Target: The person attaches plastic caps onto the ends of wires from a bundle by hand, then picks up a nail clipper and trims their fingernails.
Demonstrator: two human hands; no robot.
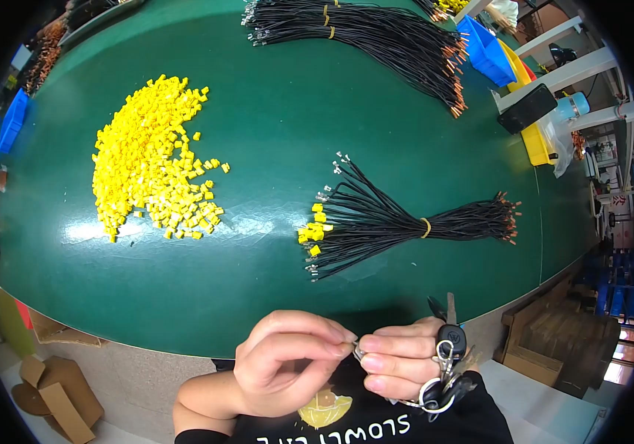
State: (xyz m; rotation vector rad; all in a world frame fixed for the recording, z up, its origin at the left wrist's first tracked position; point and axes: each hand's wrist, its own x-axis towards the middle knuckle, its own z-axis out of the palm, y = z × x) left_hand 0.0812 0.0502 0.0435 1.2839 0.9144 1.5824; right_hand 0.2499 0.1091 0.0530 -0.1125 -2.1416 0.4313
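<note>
My left hand (287,362) is closed in a pinch, its thumb and fingertips meeting my right hand's fingertips. Between the hands sits a small metallic piece (358,351), mostly hidden by the fingers. My right hand (402,362) is closed with its fingers curled, and a bunch of keys (450,342) on metal rings sticks out past its right side. Just beyond the hands on the table lies a bundle of black wires (376,226), tied in the middle, with copper ends at right. Yellow connector caps (315,231) cover some of its left ends; other ends show bare metal terminals.
The green table (265,140) carries a large heap of yellow caps (143,159) at left. More black wire bundles (376,44) lie at the far side. Blue bins (487,52), a phone (528,109) and a metal frame (576,70) stand right. A cardboard box (62,399) is lower left.
</note>
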